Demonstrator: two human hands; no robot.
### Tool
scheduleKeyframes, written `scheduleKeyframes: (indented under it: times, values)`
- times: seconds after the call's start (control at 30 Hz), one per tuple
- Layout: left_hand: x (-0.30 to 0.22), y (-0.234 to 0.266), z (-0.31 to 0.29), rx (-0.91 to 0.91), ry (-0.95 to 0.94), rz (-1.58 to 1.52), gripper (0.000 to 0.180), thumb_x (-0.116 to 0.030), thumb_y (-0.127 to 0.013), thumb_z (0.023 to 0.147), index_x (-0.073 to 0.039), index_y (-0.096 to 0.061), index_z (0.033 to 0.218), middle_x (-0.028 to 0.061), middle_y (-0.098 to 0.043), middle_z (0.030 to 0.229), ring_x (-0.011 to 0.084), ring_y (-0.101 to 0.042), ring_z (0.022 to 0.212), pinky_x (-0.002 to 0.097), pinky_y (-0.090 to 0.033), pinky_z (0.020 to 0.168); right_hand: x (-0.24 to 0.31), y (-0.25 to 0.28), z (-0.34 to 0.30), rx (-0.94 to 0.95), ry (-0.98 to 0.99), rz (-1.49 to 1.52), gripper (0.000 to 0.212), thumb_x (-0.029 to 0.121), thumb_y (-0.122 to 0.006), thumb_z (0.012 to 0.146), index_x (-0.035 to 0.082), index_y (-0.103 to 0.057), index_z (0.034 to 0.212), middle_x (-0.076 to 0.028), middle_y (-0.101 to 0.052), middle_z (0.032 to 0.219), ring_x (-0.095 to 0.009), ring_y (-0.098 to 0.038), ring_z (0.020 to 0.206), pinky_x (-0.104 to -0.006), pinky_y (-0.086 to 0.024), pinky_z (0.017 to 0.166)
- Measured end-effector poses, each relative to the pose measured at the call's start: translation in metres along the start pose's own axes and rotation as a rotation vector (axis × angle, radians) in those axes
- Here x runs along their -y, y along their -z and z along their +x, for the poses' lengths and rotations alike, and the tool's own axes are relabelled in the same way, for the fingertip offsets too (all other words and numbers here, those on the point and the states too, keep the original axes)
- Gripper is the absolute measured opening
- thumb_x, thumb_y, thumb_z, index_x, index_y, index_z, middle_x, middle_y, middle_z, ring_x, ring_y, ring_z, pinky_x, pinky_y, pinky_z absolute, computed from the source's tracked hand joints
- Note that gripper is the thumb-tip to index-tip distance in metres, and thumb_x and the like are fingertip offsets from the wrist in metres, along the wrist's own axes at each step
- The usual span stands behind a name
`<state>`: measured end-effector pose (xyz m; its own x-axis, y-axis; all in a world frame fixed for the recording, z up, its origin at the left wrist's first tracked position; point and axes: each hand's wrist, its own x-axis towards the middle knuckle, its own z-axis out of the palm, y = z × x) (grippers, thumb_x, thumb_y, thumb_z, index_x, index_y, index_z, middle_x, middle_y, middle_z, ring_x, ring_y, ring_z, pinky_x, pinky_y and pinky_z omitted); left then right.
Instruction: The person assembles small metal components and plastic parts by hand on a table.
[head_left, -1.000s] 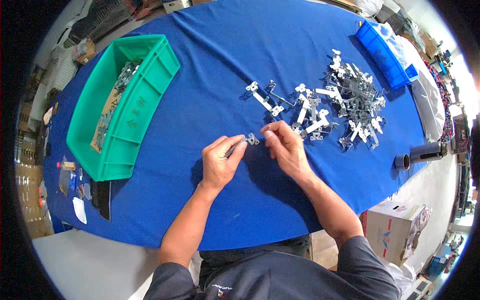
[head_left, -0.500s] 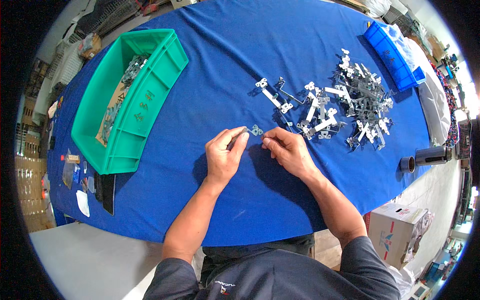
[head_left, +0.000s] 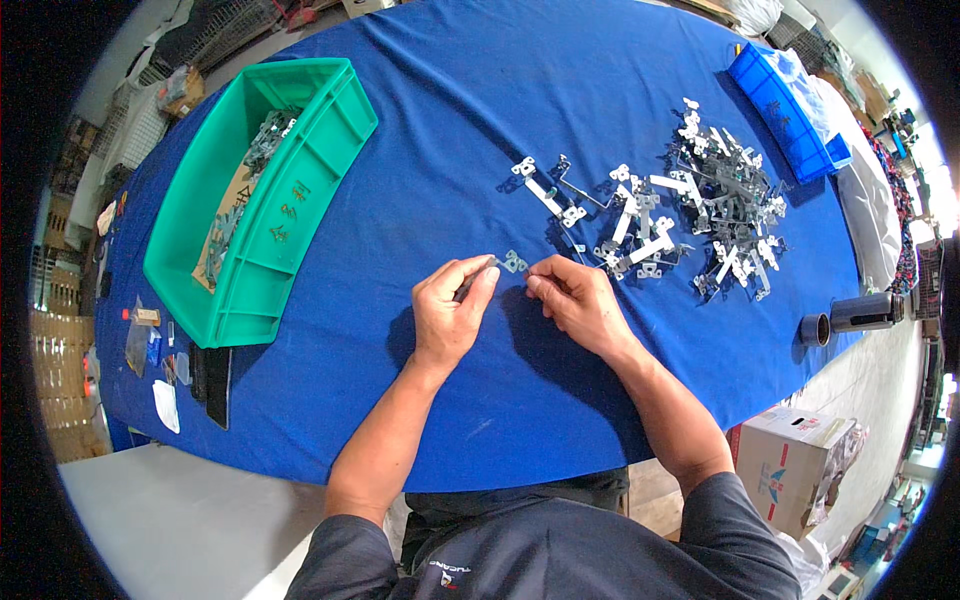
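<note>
Near the middle of the blue cloth, my left hand [head_left: 450, 305] pinches a small metal bracket [head_left: 514, 262] between thumb and fingertips. Its flat end with holes shows in the gap between my hands. From the other side, my right hand [head_left: 577, 298] is closed with thumb against forefinger at the bracket's edge; whatever small thing it grips there is mostly hidden. Just beyond and to the right lie loose metal brackets [head_left: 640, 225], long strips with holed plates at their ends. A denser heap of similar brackets [head_left: 730, 185] spreads farther right.
A green bin [head_left: 230, 300] holding metal parts stands at the left. At the far right is a blue tray [head_left: 790, 120] with a plastic bag. A dark cylinder [head_left: 865, 312] lies near the right edge. Small items and a white piece [head_left: 166, 405] lie at the left edge; a carton [head_left: 795, 465] stands below right.
Almost nothing differs; both hands stay closed at the bracket, with at most a tiny shift of it.
</note>
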<state>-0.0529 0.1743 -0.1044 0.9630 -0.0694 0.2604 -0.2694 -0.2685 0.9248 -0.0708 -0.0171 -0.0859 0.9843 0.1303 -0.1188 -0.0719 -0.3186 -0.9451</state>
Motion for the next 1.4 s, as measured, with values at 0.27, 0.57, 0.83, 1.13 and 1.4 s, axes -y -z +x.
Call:
scheduleKeyframes:
  times: [0.27,0.57,0.83,1.13,1.4]
  values:
    - [-0.001,-0.002,0.0,0.014,0.007,-0.025,0.015,-0.007,-0.07,0.089,0.003,-0.072,0.1,0.0081,-0.071,0.082,0.0075,-0.062,0.069,0.0243,-0.049,0.061,-0.005,0.0,0.0,0.025,0.029,0.004,0.017,0.018,-0.061,0.098,0.002,-0.066,0.1,-0.001,-0.064,0.075,-0.005,-0.055,0.058,-0.0228,-0.043,0.047]
    - [0.001,-0.002,-0.003,0.06,0.051,0.006,0.015,-0.008,-0.07,0.089,0.003,-0.072,0.099,0.0042,-0.069,0.073,0.0052,-0.059,0.064,0.0237,-0.047,0.057,-0.005,-0.005,0.0,-0.029,0.011,0.087,0.016,0.015,-0.063,0.095,0.0,-0.065,0.1,-0.006,-0.064,0.072,-0.01,-0.061,0.061,-0.0276,-0.05,0.054]
    - [-0.002,-0.005,-0.003,0.074,-0.085,0.061,0.015,-0.008,-0.07,0.089,0.004,-0.071,0.098,0.0091,-0.07,0.075,0.0097,-0.063,0.064,0.0263,-0.049,0.058,-0.009,-0.003,0.002,0.006,0.034,0.118,0.015,0.013,-0.064,0.094,-0.001,-0.064,0.097,-0.008,-0.064,0.083,-0.014,-0.062,0.066,-0.0287,-0.051,0.058]
    - [-0.006,-0.004,-0.001,0.115,-0.096,0.104,0.015,-0.007,-0.071,0.087,0.003,-0.072,0.098,0.0122,-0.072,0.081,0.0131,-0.067,0.069,0.027,-0.051,0.062,-0.007,-0.002,0.003,-0.112,0.144,0.08,0.013,0.012,-0.065,0.093,0.001,-0.063,0.099,-0.009,-0.059,0.088,-0.018,-0.059,0.079,-0.0313,-0.047,0.067]
    - [-0.002,-0.006,-0.004,0.018,0.098,-0.035,0.014,-0.006,-0.069,0.09,0.002,-0.073,0.102,-0.0069,-0.059,0.073,0.0003,-0.046,0.066,0.0195,-0.039,0.056,-0.005,0.006,0.002,-0.067,-0.063,0.281,0.017,0.016,-0.06,0.097,-0.001,-0.064,0.098,-0.001,-0.064,0.076,-0.007,-0.054,0.06,-0.0237,-0.046,0.054]
